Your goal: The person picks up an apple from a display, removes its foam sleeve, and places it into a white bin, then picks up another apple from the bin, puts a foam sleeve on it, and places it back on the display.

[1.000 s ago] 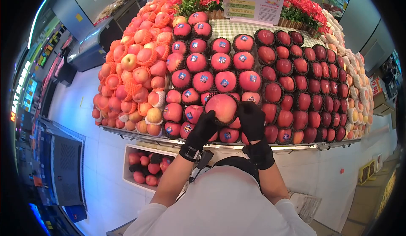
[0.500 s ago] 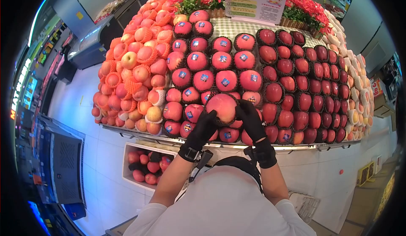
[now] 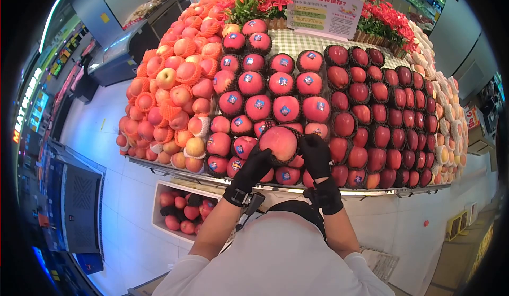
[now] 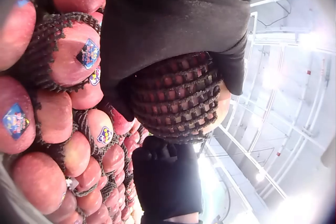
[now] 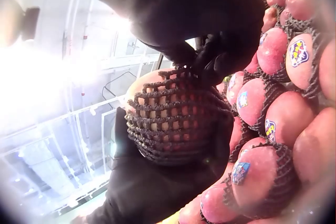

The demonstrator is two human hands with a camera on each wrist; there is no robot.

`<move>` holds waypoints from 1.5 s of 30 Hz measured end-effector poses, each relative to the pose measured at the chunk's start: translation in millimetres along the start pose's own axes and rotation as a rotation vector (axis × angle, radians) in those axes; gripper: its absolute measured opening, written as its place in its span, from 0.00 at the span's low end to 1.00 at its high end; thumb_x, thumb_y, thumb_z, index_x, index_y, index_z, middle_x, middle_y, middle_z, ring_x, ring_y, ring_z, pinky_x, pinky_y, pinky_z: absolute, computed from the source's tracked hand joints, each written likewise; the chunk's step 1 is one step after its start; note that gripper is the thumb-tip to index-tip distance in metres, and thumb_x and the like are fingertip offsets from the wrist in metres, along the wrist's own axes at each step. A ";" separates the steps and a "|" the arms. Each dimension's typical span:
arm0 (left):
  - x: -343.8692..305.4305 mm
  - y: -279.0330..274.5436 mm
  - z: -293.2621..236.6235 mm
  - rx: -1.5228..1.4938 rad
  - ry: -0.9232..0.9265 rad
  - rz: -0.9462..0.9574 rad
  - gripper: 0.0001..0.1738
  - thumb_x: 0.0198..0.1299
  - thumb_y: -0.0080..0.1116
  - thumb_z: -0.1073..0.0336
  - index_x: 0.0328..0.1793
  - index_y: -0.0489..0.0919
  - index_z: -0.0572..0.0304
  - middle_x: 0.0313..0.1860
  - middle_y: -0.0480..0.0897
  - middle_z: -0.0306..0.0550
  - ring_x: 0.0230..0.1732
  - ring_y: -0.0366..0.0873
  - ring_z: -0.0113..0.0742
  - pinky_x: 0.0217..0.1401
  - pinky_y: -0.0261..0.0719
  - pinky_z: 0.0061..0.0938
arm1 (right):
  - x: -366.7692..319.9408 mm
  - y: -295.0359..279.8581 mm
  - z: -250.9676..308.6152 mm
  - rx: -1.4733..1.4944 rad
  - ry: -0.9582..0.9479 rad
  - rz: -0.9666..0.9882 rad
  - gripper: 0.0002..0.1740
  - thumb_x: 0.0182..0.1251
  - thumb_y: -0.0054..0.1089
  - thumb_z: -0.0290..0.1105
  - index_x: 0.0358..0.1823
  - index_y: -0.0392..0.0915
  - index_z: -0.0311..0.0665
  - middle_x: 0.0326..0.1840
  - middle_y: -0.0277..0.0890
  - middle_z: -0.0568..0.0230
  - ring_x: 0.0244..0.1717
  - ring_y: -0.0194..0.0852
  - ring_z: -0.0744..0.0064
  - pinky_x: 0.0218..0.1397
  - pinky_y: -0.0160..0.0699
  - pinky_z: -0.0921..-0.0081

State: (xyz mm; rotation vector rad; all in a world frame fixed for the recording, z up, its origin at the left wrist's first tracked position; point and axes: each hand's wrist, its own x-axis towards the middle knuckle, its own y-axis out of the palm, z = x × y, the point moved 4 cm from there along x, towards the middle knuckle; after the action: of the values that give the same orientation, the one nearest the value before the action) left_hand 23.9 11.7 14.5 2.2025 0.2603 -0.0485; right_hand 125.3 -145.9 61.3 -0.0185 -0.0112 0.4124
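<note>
Both hands wear black gloves. A large pinkish-red apple is held close over the front rows of the display. Its black foam net covers the lower part and sides, leaving the top bare. My left hand grips the apple from the left, thumb near its upper face and fingers around the netted side. On the other side, my right hand has curled fingers that pinch the edge of the net, as the right wrist view shows. Stickered apples in black nets stand in rows just beyond.
Orange-netted apples pile up on the left, dark red apples on the right. Flowers and a sign stand at the back. Below the shelf's front edge sits a white box of apples.
The display sits slightly lower in the head view. The left hand keeps its hold on the apple, while the right hand's fingers shift a little along the net's edge.
</note>
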 end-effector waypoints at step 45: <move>-4.4 2.2 -20.5 0.448 0.062 -0.003 0.35 0.59 0.61 0.75 0.74 0.64 0.64 0.64 0.75 0.46 0.64 0.74 0.35 0.62 0.78 0.32 | -0.4 15.3 2.9 0.022 -0.144 0.106 0.25 0.69 0.61 0.38 0.61 0.71 0.31 0.52 0.76 0.58 0.53 0.72 0.68 0.58 0.73 0.70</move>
State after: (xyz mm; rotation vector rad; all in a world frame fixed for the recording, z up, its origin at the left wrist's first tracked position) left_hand 18.8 26.0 29.1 2.6524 0.3110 -0.0433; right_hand 118.7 -131.9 63.9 0.0327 -0.1485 0.5187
